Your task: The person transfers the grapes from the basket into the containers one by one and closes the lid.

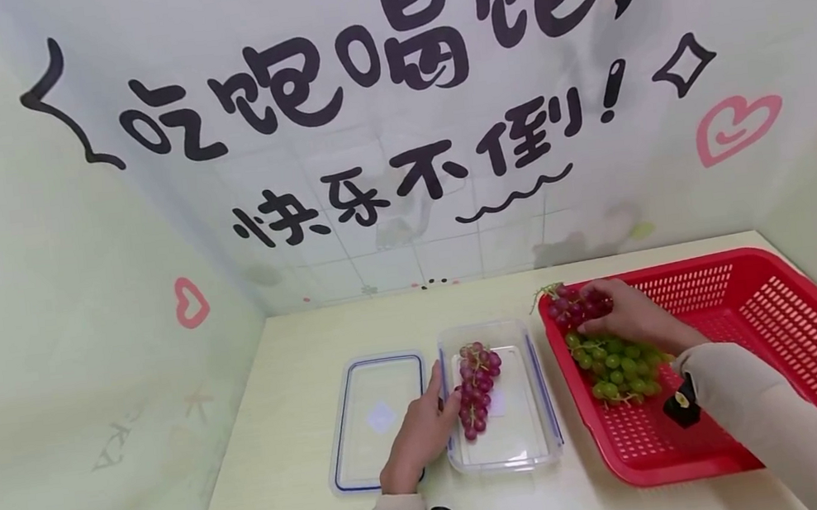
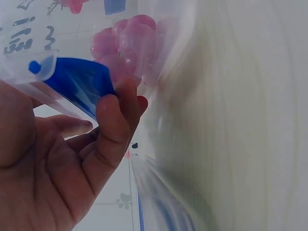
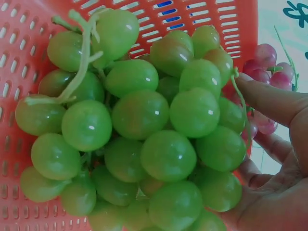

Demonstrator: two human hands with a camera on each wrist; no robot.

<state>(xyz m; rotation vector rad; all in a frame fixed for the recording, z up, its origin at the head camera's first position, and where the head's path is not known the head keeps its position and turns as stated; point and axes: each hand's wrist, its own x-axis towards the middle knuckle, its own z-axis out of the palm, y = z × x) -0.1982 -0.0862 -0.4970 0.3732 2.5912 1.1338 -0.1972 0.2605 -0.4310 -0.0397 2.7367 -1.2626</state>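
My left hand (image 1: 420, 432) grips the left side of a clear plastic container (image 1: 525, 438). In the left wrist view, its curled fingers meet a blue strip (image 2: 79, 84) on that side. Inside the container lies a bunch of red grapes (image 1: 477, 385). My right hand (image 1: 627, 315) holds a second bunch of red grapes (image 1: 567, 305) at the back left corner of a red basket (image 1: 629, 431), part of the bunch hidden behind the fingers. Just below that hand, green grapes (image 3: 142, 115) rest in the basket, large in the right wrist view.
A clear lid with a blue seal (image 1: 373, 383) lies flat to the left of the container. The slotted basket takes up the right side of the pale table (image 1: 284, 418). Behind the table hangs a printed backdrop (image 1: 380, 266).
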